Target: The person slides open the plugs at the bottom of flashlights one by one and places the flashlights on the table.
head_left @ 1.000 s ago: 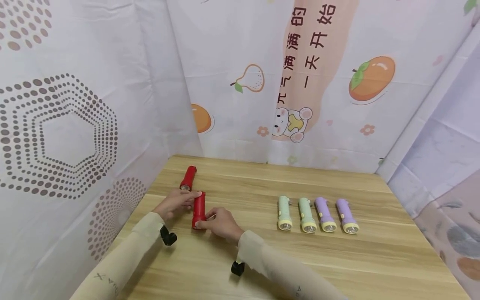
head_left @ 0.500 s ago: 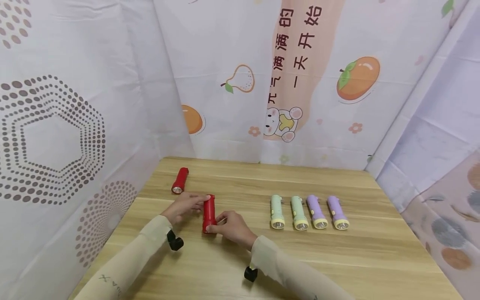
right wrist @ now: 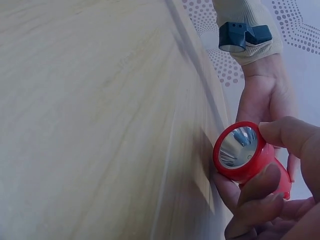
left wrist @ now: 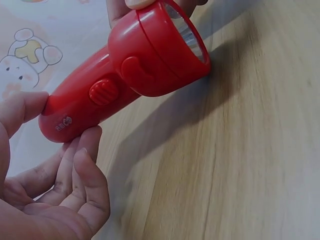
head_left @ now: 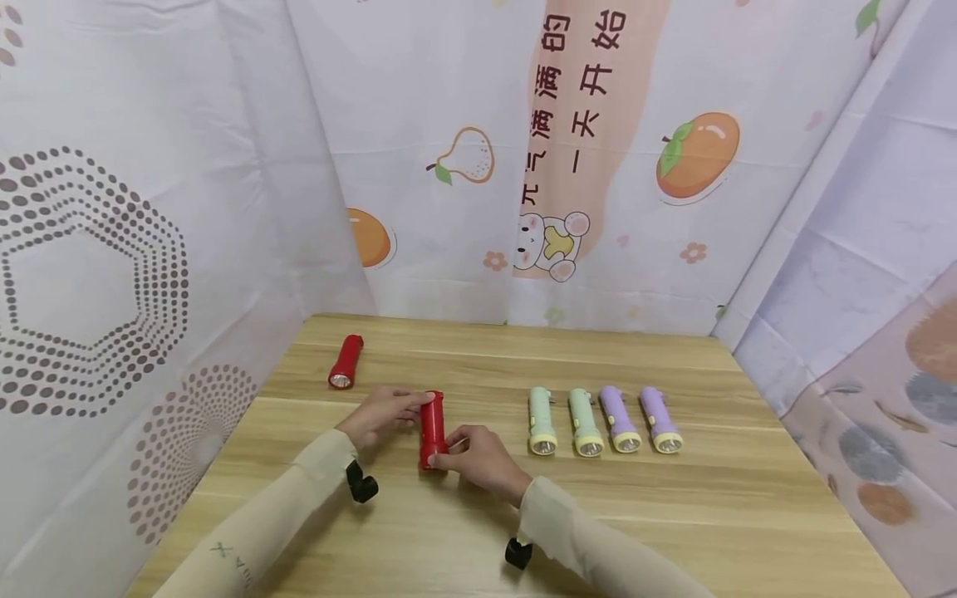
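Observation:
Both hands hold one red flashlight [head_left: 433,428] above the wooden table. My left hand [head_left: 385,415] pinches its tail end between thumb and fingers. At the lens end, my right hand [head_left: 484,458] grips the wider head with thumb and fingers. In the left wrist view the flashlight [left wrist: 120,65] shows a ridged switch on its side. Its silvery reflector [right wrist: 239,147] faces the right wrist camera. A second red flashlight [head_left: 346,362] lies at the back left of the table, apart from both hands.
To the right lie two mint green flashlights [head_left: 542,421] and two purple flashlights [head_left: 619,419] in a row, lens ends toward the front. Printed curtains [head_left: 419,282] hang behind the wooden table [head_left: 673,515] and along its sides.
The view has swung slightly left to right. Both hands have carried the red flashlight rightward, away from the other red one and closer to the green flashlights.

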Demonstrator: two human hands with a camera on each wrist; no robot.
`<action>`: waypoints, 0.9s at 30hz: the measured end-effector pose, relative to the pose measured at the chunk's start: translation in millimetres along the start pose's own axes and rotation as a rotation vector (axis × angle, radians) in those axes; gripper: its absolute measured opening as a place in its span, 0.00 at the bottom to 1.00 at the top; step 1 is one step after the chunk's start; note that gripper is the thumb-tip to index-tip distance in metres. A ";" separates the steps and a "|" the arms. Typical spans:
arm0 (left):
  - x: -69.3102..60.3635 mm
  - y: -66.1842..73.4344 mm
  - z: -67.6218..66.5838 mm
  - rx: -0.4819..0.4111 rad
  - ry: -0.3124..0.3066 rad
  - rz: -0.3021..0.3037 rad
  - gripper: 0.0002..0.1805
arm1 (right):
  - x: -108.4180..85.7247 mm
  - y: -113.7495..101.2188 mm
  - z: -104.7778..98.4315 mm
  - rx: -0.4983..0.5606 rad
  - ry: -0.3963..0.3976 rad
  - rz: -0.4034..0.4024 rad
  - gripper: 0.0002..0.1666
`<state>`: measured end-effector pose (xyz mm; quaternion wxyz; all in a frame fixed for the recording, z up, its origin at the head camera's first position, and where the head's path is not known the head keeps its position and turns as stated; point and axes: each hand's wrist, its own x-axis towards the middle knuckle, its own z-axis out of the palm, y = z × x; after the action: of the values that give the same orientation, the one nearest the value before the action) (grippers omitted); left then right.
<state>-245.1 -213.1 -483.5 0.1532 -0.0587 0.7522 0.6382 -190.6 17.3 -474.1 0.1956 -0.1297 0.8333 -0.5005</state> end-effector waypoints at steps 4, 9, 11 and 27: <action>2.7 1.1 2.6 -0.004 -0.002 0.001 0.35 | -0.7 2.1 -2.5 0.007 0.001 -0.005 0.21; 1.6 2.9 6.0 -0.015 0.017 -0.001 0.36 | -0.8 6.1 -4.5 0.026 -0.003 -0.017 0.21; 1.1 4.2 7.8 -0.028 0.020 0.008 0.35 | -1.0 6.4 -6.1 0.028 -0.002 -0.021 0.22; -11.5 16.5 23.0 -0.029 0.050 0.133 0.31 | -0.8 7.9 -16.1 0.007 -0.003 -0.044 0.25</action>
<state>-235.4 -188.9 -467.6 0.0906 -0.0268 0.7486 0.6562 -197.4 34.0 -474.1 0.1861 -0.1480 0.8282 -0.5075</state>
